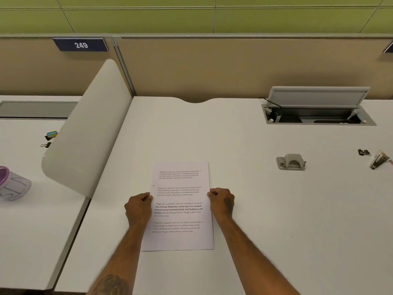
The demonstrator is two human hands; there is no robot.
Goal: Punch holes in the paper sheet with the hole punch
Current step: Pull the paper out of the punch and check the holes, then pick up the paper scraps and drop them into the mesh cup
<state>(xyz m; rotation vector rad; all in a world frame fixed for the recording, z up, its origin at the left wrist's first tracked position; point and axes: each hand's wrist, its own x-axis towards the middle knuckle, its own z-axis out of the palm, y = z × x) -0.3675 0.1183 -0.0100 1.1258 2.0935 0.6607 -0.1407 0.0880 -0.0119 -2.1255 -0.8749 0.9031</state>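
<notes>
While lying flat on white desk [244, 188], printed paper sheet [180, 237] pinched at its side edges by left hand [138, 207] and right hand [222, 202]; likely light and floppy, best held by edges; hole punch [291, 162] well apart, right
</notes>
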